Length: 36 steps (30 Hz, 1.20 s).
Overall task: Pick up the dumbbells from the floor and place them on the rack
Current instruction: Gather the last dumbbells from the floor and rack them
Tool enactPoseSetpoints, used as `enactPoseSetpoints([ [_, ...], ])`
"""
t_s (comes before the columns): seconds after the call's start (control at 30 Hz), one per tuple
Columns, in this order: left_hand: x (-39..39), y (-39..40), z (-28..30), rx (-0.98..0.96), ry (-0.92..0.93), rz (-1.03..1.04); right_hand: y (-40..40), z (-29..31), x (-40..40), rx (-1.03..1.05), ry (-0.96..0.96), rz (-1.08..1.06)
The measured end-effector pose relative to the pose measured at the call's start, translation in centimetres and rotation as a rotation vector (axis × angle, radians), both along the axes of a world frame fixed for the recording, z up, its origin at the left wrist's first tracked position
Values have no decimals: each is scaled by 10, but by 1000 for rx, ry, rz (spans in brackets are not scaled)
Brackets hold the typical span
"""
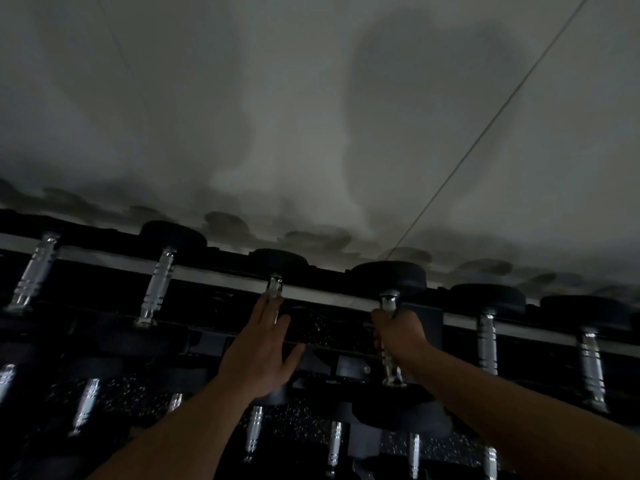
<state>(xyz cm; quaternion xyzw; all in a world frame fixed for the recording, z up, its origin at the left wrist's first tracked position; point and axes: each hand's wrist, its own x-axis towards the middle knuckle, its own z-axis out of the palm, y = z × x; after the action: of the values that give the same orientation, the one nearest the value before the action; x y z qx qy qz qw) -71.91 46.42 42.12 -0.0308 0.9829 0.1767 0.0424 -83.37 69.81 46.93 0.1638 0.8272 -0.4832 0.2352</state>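
You've one head view, close in and tipped forward at the rack (311, 293); grey wall (311, 98) fills the upper half, both your forearms reaching in from below.

A pale grey wall (311, 98) fills the upper view; a thin dark line (485, 129) crosses it diagonally; soft shadows lie on it.

text: none legible | dumbbells (388, 277), rack (311, 292): no readable markings

Black-headed, chrome-handled dumbbells (389, 308) in rows on the dark rack (311, 292).
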Motion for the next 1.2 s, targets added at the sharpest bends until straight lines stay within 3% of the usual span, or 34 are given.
enactPoseSetpoints([
  [0.73, -1, -1, -4, -8, -7, -1, -15, -53, -35, 179, 25, -47],
  [1.2, -1, -2, -5, -1, 16, 1, -13, -51, -30, 128, 10, -36],
])
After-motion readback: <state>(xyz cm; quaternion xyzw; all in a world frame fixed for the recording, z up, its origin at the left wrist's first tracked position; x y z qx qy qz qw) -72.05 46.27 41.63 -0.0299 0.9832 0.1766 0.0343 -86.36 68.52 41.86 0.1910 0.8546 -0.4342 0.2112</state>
